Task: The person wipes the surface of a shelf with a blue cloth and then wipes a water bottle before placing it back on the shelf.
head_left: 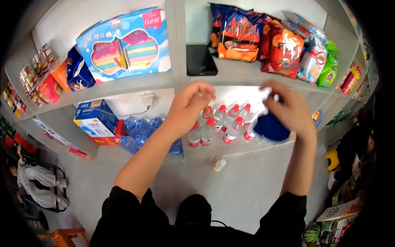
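Observation:
My right hand (288, 108) is closed on a dark blue cloth (271, 128), which hangs below my fingers in front of the lower shelf. My left hand (190, 108) is raised at the upper shelf's edge. Its fingers curl toward the thumb, with nothing seen between them. Behind and between my hands stand several clear bottles with red caps (231, 131) on the lower shelf. The cloth partly covers the rightmost ones. Above my left hand, a black phone (200, 61) lies on the upper shelf.
Snack bags (240, 35) crowd the upper right shelf. A large blue candy box (123, 45) stands at upper left. Blue bottles (142, 133) and a blue carton (96, 117) sit below. A small bottle (220, 165) lies on the floor. A person (37, 183) reclines at far left.

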Tool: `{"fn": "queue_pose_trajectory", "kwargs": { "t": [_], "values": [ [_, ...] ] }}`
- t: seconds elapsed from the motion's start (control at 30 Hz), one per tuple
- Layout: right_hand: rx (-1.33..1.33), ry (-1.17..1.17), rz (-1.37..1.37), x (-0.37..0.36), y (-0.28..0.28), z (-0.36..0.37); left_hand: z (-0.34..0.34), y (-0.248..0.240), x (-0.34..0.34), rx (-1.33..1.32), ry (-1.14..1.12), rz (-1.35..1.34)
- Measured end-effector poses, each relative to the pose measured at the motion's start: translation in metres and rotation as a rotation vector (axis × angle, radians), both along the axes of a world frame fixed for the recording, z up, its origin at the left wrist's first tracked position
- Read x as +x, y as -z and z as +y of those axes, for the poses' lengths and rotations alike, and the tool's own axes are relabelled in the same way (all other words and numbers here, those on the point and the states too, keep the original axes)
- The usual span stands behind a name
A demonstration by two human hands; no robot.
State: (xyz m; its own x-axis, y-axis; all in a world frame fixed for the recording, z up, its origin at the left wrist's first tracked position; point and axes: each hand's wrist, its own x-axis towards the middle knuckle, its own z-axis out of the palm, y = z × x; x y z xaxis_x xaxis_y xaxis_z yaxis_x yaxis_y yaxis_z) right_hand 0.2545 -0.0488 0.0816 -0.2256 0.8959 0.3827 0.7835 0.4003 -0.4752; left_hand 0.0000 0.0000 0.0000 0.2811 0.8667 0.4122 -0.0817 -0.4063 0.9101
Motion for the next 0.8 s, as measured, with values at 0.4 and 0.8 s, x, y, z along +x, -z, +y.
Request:
{"fn": "queue_pose_trajectory", "kwargs": {
  "t": [0.4, 0.8],
  "values": [
    [-0.952, 0.634, 0.45, 0.036, 0.526, -0.147, -0.193, 0.275, -0.159, -1.014, -0.336, 0.092],
    [-0.882, 1.038, 0.039, 0.097, 0.679, -0.179, -0.21, 0.277, -0.173, -1.006, -0.371, 0.266]
  ]
}}
